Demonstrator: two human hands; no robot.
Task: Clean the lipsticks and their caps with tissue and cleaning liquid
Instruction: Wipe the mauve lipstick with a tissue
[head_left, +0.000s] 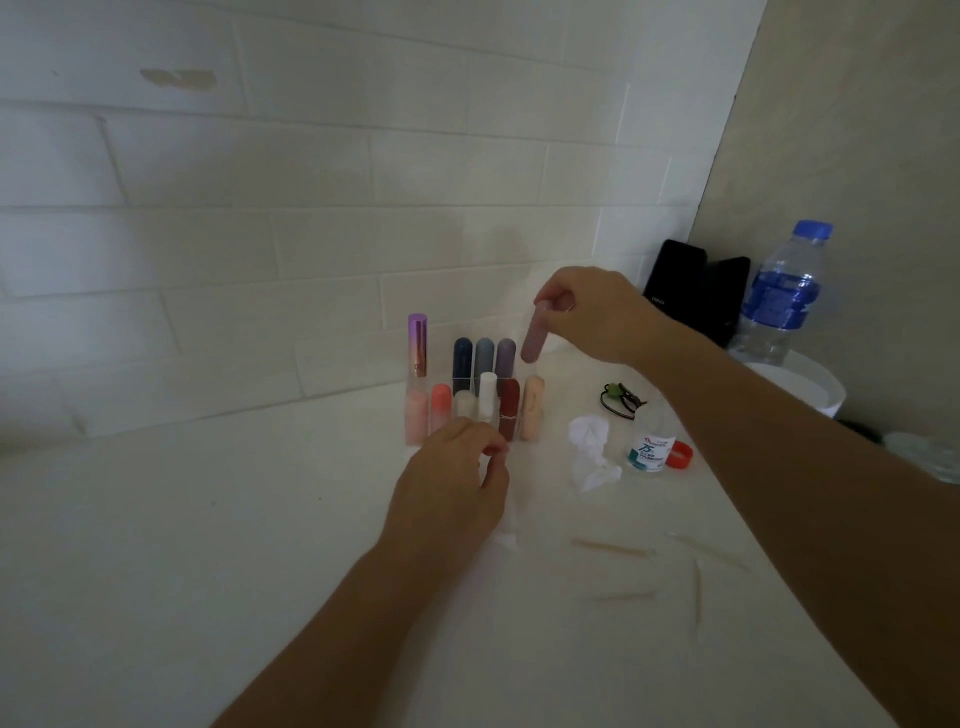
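Note:
A clear organiser (415, 436) on the white counter holds several lipsticks in two rows, among them a dark red one (509, 408) and a purple-and-gold one (418, 345). My right hand (592, 317) pinches a mauve lipstick (533, 338) by its top and holds it upright above the organiser's back right corner. My left hand (457, 473) hovers in front of the organiser with fingers loosely curled; whether it holds anything is unclear. A crumpled tissue (592, 457) lies right of the organiser. Beside it stands the small cleaning liquid bottle (649, 452), its red cap (679, 455) off.
A water bottle (784, 296) stands on a white round object (810, 384) at the right. Black items (696, 291) lean in the corner. A green-and-black hair tie (621, 400) lies behind the small bottle. Thin wooden sticks (613, 548) lie on the counter near my right forearm.

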